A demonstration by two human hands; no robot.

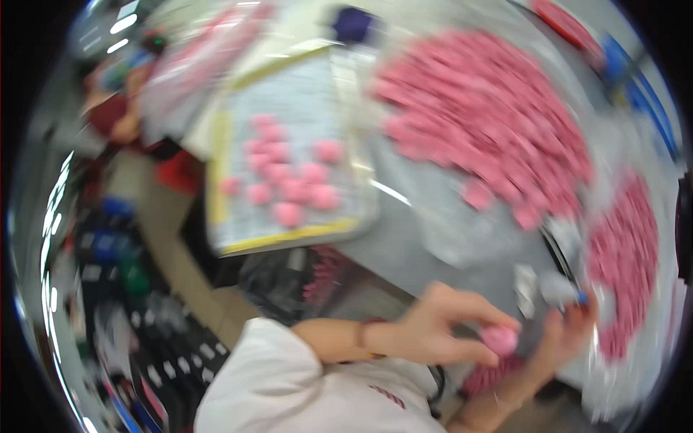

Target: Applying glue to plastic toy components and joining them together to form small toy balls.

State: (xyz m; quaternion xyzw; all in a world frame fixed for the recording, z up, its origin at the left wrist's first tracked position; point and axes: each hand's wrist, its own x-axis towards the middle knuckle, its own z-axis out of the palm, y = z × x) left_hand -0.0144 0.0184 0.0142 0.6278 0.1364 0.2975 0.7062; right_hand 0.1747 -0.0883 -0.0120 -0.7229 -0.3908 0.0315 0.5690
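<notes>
My left hand (433,325) reaches in from the lower middle, and its thumb and fingertips pinch a round pink piece (499,340). To its right, my right hand (567,335) is raised with its fingertips beside a small clear-and-white object with a blue tip (558,290). Blur hides whether those fingers grip it. Left of the hands, a tray with yellow edges (289,240) carries several round pink pieces (278,173) on a pale sheet. A large heap of flat pink pieces (491,115) lies on clear plastic at the far right.
Another pink heap (626,267) lies on plastic at the right edge. A dark purple object (352,26) stands behind the tray, and a pink-filled plastic bag (198,65) lies at the far left. Below the table are a dark bag (278,281) and more pink pieces.
</notes>
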